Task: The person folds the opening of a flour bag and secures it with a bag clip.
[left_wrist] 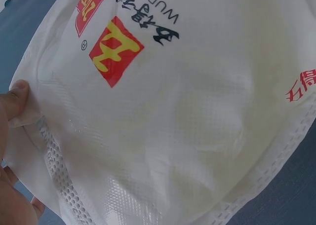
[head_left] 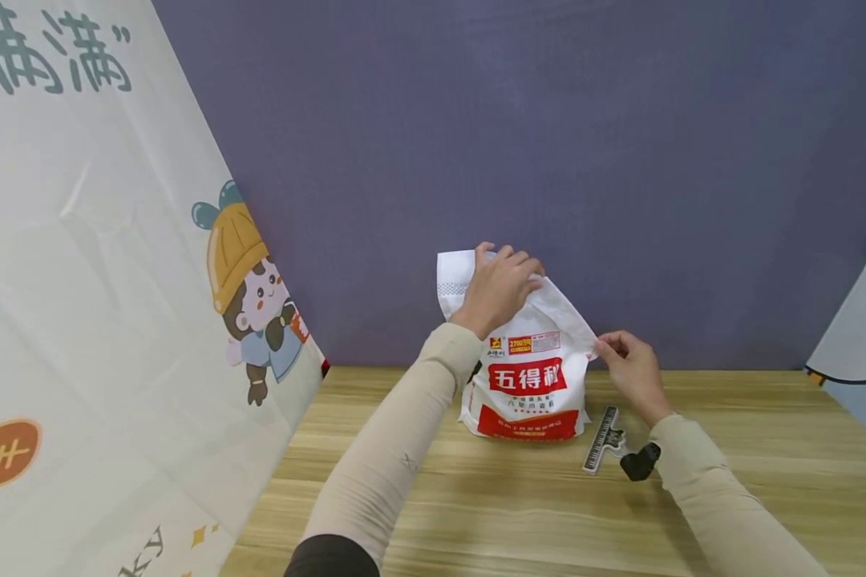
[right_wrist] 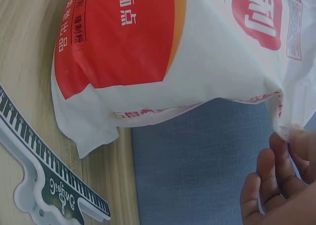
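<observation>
Head view: a white printed bag (head_left: 528,377) with red panels stands on the wood-grain table (head_left: 505,521), in front of a plain purple-grey backdrop (head_left: 548,144). Left hand (head_left: 500,287) lies over the bag's upper edge, fingers bent across it; the top left corner of the bag projects beyond the hand. Right hand (head_left: 631,369) is at the bag's right upper corner, thumb and forefinger pinching it, the edge between the two hands running in a slant. A clip (head_left: 601,439) with a piano-key pattern lies on the table just beside the bag's lower right, apart from both hands. Light sleeves cover both forearms. Left wrist view: the bag's upper part fills most of the field; the thumb presses on its face near the edge, with other fingertips showing past that edge, so the hand grips the material between them. How closely these fingers lie together cannot be told. Right wrist view: thumb and forefinger pinch a gathered corner of the bag; the remaining fingers are bent, slightly apart, clear of it. The clip shows the word "Music" and lies near the bag's base.
</observation>
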Tool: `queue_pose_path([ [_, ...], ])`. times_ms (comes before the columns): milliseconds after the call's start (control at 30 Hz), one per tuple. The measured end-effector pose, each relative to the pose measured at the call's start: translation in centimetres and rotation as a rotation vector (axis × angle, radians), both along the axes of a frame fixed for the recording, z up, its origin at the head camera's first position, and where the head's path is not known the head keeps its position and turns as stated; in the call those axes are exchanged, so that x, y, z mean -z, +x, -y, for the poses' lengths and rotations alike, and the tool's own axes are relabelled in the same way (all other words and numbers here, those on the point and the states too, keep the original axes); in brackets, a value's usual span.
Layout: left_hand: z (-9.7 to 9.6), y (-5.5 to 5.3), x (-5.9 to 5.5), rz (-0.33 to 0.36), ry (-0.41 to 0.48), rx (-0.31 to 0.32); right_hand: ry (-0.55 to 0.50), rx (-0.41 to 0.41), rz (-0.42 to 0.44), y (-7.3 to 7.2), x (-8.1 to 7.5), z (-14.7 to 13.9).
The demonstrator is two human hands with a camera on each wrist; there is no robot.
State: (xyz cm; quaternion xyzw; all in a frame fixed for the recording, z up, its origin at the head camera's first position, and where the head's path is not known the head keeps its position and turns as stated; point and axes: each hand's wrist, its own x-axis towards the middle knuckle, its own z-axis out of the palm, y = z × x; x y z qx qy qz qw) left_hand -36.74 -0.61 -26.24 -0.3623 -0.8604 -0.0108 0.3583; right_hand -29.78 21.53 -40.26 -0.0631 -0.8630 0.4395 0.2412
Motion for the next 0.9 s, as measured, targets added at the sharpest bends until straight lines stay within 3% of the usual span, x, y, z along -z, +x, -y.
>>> queue_pose_path([
  [400, -0.9, -1.3, 0.2, -0.033, 0.009, -0.038, 0.001, -0.061, 0.043, -1.9, -0.2, -1.6],
  [700, -1.2, -1.6, 0.2, -0.053, 0.018, -0.046, 0.028, -0.059, 0.019, -1.9, -0.4, -2.2],
  [900, -1.3, -1.5, 0.4, -0.031, 0.021, -0.065, 0.045, -0.065, 0.034, -1.7, -0.2, -2.4],
])
